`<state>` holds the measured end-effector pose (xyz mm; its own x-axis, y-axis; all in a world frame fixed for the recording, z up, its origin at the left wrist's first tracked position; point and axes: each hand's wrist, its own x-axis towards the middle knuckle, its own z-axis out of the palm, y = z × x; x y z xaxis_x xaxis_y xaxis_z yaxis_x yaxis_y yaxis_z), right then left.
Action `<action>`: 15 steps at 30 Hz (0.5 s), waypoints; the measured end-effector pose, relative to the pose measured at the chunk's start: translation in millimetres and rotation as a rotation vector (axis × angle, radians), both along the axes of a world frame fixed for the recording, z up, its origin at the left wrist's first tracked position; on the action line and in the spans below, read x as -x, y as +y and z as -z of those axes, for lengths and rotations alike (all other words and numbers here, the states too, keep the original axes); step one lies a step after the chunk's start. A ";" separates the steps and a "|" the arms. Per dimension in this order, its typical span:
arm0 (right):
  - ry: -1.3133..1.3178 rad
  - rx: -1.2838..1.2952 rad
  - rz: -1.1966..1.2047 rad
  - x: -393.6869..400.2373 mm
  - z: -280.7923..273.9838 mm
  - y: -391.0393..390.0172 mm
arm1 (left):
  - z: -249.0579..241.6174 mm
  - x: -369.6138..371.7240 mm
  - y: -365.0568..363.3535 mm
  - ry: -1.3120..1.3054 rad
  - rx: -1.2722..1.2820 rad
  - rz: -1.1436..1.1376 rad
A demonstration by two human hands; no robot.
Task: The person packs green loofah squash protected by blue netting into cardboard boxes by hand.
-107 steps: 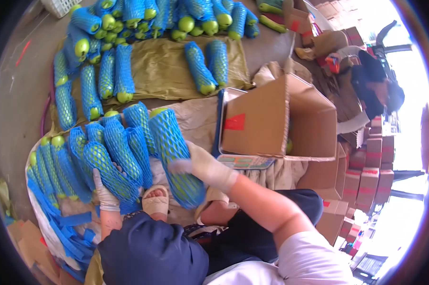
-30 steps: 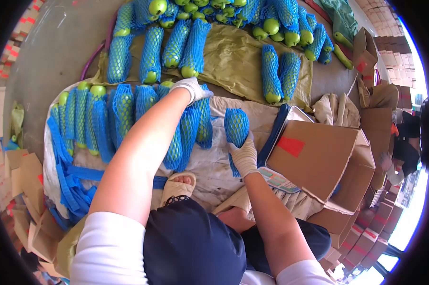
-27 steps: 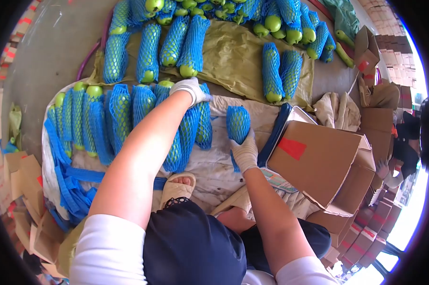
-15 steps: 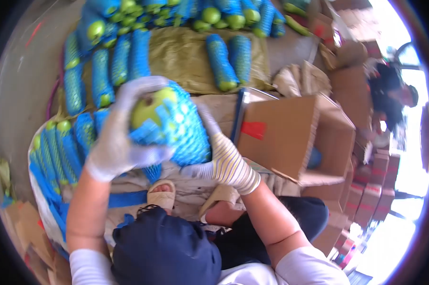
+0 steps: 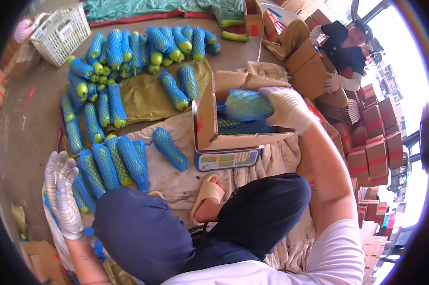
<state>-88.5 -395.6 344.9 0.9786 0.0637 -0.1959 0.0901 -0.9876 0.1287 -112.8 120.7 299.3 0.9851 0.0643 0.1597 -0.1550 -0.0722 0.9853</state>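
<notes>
My right hand (image 5: 290,108), in a pale glove, grips one end of a green gourd in blue netting (image 5: 248,105). It holds the gourd at the mouth of an open cardboard box (image 5: 243,140), over other netted gourds inside. The box stands on a scale (image 5: 228,160) with a lit display. My left hand (image 5: 62,194), in a striped glove, is raised at the left with fingers extended and holds nothing. Near it, a row of netted gourds (image 5: 100,164) lies on the cloth, and one single netted gourd (image 5: 170,149) lies nearer the scale.
More netted gourds (image 5: 114,50) are piled at the back on an olive sheet (image 5: 141,102). A white crate (image 5: 62,35) stands at upper left. At upper right a co-worker (image 5: 350,47) handles a cardboard box (image 5: 307,71). Stacked cartons (image 5: 376,118) line the right side.
My hands have parted. My right hand has moved right, over the box, which now stands upright on the scale. My left hand has let go and moved left. The view has shifted.
</notes>
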 end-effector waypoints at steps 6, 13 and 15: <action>-0.124 -0.259 -0.035 4.8 54.2 -4.8 | -13.3 30.5 11.8 -0.045 -0.183 -0.013; -0.225 -0.534 -0.015 53.5 35.0 -31.0 | -9.6 65.2 35.0 0.031 -0.234 -0.152; -0.227 -0.610 0.002 63.7 38.9 -34.8 | -16.4 65.1 30.1 0.062 -0.246 -0.138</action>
<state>-152.3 -430.5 306.1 0.9916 0.0967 0.0863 0.1250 -0.8893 -0.4399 -178.0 150.8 315.7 0.9781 0.1649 0.1268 -0.0672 -0.3268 0.9427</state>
